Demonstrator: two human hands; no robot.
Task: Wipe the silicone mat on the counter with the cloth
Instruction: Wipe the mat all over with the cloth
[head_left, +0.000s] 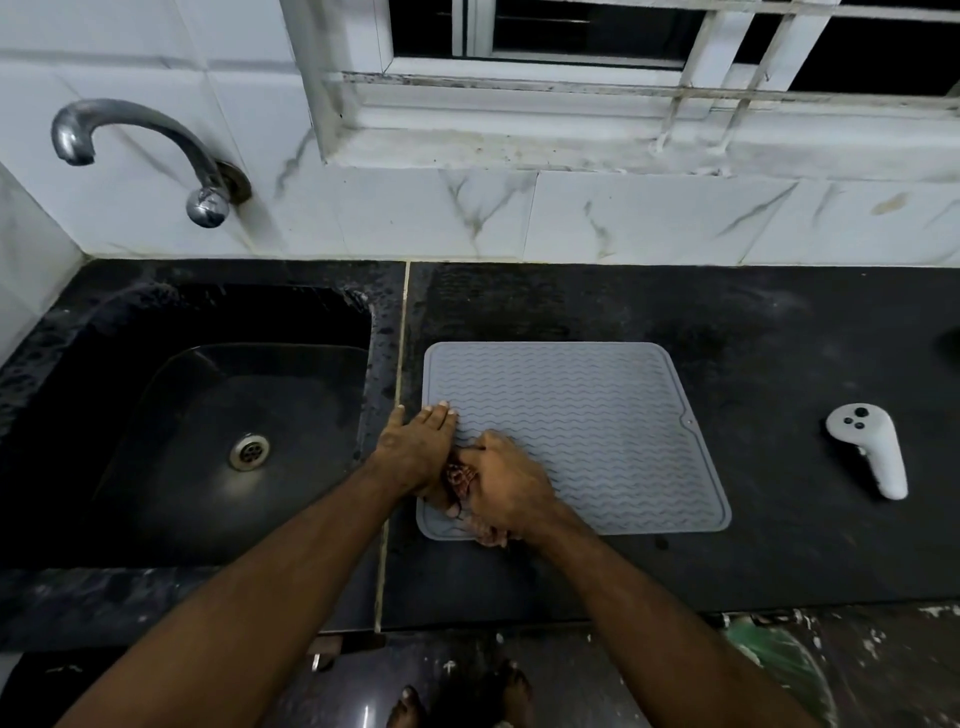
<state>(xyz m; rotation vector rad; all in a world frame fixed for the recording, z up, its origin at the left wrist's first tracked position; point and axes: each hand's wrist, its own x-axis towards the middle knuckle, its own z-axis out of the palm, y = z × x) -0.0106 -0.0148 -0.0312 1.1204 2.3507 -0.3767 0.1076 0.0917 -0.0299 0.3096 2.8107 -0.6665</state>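
- Tabletop (727, 561): dark stone; carries the mat and, well apart to the right, a white controller (870, 449).
- Sink (156, 415): just left of the mat, tap (140, 140) above; neither blocks the wipe.
- Mat (582, 431): grey, ribbed, flat near the sink seam.
- Left hand (415, 449): fingers straight, pressed on the mat's left edge, likely to stop it sliding.
- Right hand (506, 488): grip curled round the cloth.
- Cloth (460, 480): bunched, mostly hidden, at the mat's near-left corner; most of the mat appears unwiped.

grey wavy-ribbed silicone mat (597, 415) flat on black counter (727, 322) | reddish patterned cloth (460, 478) bunched at mat's near-left corner
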